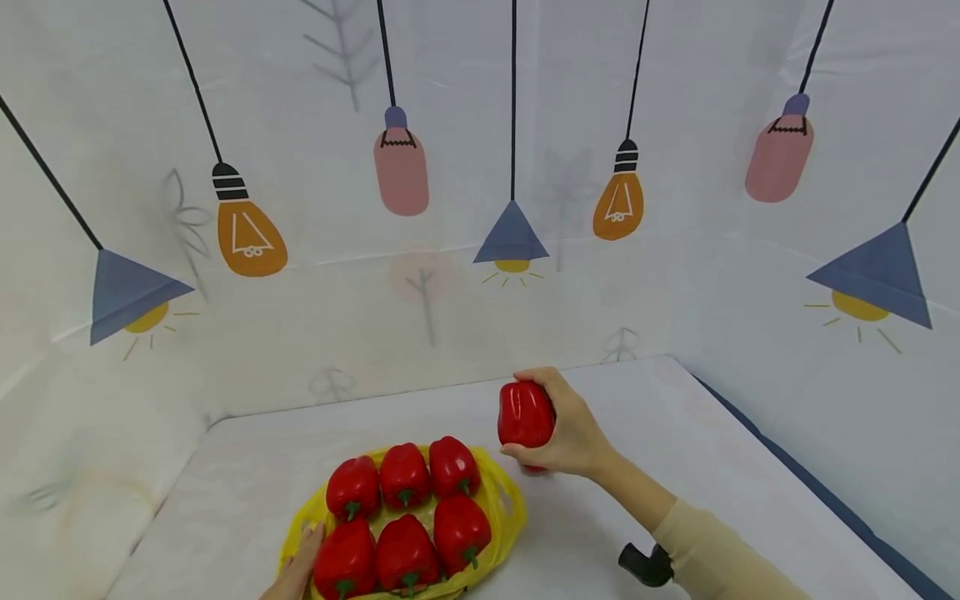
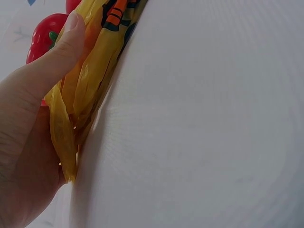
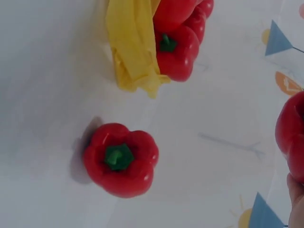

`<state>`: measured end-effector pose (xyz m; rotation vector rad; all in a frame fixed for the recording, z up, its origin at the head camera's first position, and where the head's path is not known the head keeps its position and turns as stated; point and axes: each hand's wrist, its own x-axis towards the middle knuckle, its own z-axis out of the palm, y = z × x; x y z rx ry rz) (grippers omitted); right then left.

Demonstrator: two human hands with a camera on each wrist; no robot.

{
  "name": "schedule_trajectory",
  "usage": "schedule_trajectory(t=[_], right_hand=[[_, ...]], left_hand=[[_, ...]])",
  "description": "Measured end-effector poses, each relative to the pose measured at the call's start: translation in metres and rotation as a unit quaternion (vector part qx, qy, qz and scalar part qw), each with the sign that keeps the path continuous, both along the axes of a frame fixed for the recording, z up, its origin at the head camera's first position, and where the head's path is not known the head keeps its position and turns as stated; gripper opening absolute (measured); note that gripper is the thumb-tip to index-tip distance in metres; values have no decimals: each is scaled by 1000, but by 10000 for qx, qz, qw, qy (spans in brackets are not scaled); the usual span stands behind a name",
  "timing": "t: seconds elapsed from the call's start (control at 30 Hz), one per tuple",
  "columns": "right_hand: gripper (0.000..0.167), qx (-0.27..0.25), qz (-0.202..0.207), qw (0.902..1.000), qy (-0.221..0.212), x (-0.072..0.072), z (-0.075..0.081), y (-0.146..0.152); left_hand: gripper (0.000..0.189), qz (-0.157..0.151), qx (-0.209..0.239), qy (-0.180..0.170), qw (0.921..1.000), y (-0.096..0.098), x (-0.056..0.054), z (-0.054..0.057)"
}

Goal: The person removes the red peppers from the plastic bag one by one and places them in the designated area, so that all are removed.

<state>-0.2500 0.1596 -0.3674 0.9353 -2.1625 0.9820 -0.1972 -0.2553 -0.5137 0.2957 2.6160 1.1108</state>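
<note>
Midway, you are lifting one pepper (image 1: 525, 414) with your right hand (image 1: 572, 433), fingers curled round it, above the bench (image 1: 675, 467); six peppers (image 1: 405, 517) are sitting on the yellow bag (image 1: 501, 500), its edge pinched by your left hand (image 2: 28, 142); another pepper (image 3: 120, 159) is lying outside.

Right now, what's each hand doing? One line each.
Left hand: fingers pinch the yellow bag that holds red peppers.
Right hand: fingers curled round a red pepper, held off the table.
</note>
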Motion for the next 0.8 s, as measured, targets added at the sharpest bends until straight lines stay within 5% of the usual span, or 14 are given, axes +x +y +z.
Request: schedule_trajectory(t=[0.37,0.53,0.8], right_hand=[[85,58,-312,9995,-56,6,-3,24],[87,88,-397,9991,-112,8,-5,33],[82,102,-516,9983,-246,10,-16,44]], left_hand=[[120,505,-354,-322,9976,6,3,-1],[111,-121,-228,-179,9995,-2,-3,-1],[114,-365,-240,-158,9989,-7,-8,-3]])
